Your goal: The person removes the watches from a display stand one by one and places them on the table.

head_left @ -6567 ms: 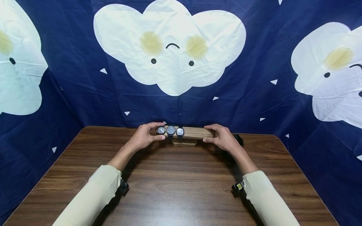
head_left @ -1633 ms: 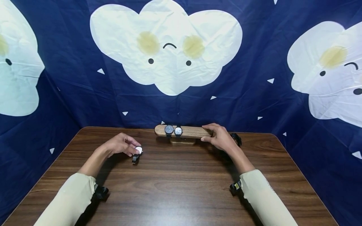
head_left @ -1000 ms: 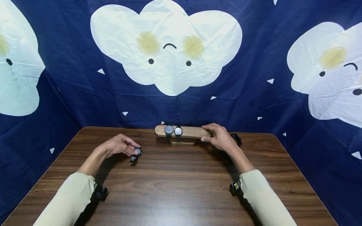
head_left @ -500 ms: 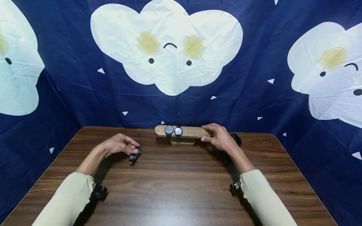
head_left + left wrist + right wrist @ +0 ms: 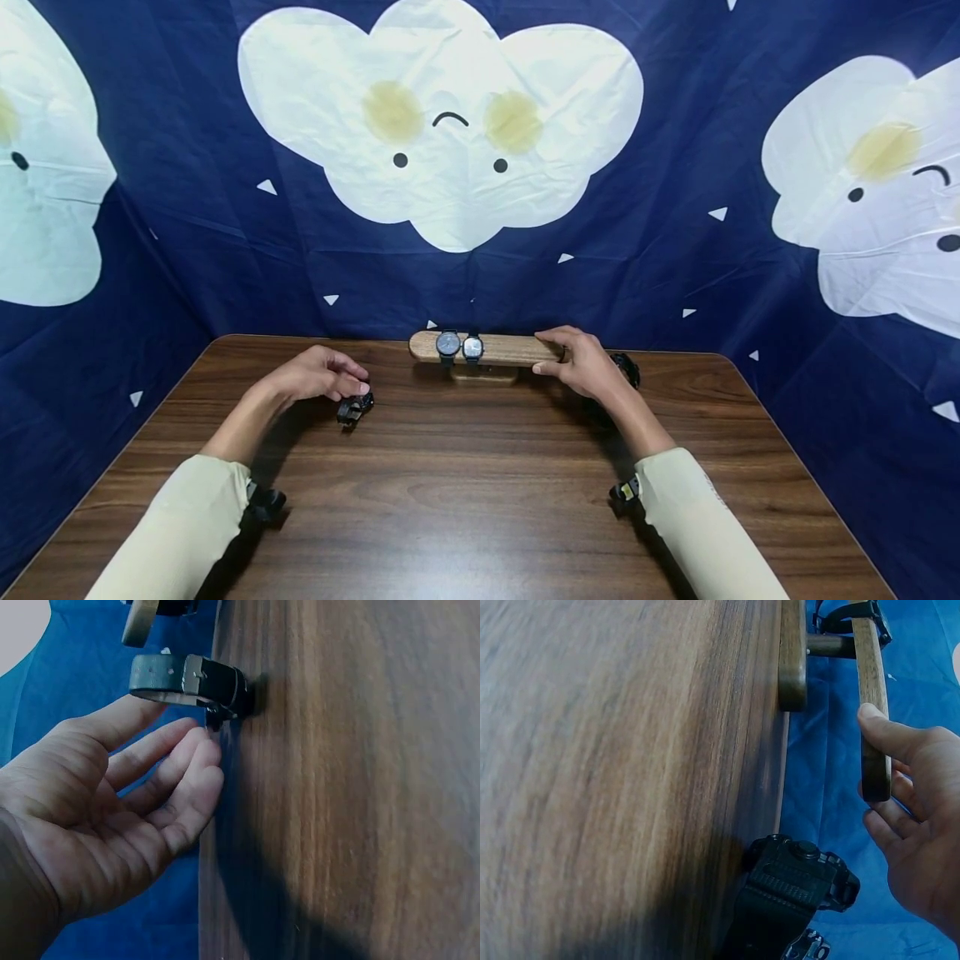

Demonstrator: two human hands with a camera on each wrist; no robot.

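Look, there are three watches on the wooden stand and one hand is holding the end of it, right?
Not quite. The head view shows only two watches on the wooden stand, not three. Another watch lies on the table by the left hand. The right hand does hold the end of the stand.
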